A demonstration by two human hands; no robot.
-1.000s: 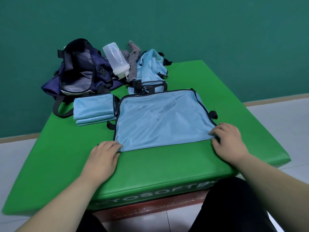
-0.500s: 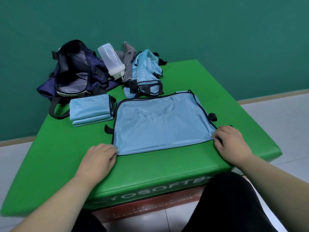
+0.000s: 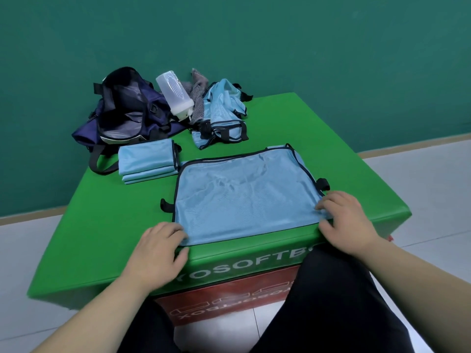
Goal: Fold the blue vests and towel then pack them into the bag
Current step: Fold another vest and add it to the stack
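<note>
A light blue vest (image 3: 244, 194) with black trim lies flat on the green padded box (image 3: 102, 225), its near edge at the box's front rim. My left hand (image 3: 159, 250) pinches the vest's near left corner. My right hand (image 3: 344, 220) grips its near right corner. A folded stack of blue vests (image 3: 146, 161) sits behind on the left. A crumpled blue vest (image 3: 221, 115) lies at the back with a grey striped towel (image 3: 197, 98) beside it. The dark blue bag (image 3: 127, 113) stands open at the back left.
A translucent white bottle (image 3: 174, 94) leans between the bag and the towel. The green wall stands right behind the box. White tiled floor (image 3: 420, 189) surrounds it. My dark-trousered legs are against the box's front side.
Both hands have drawn the spread vest toward me, so its near edge now reaches the box's front rim. The fingers have closed on the two near corners.
</note>
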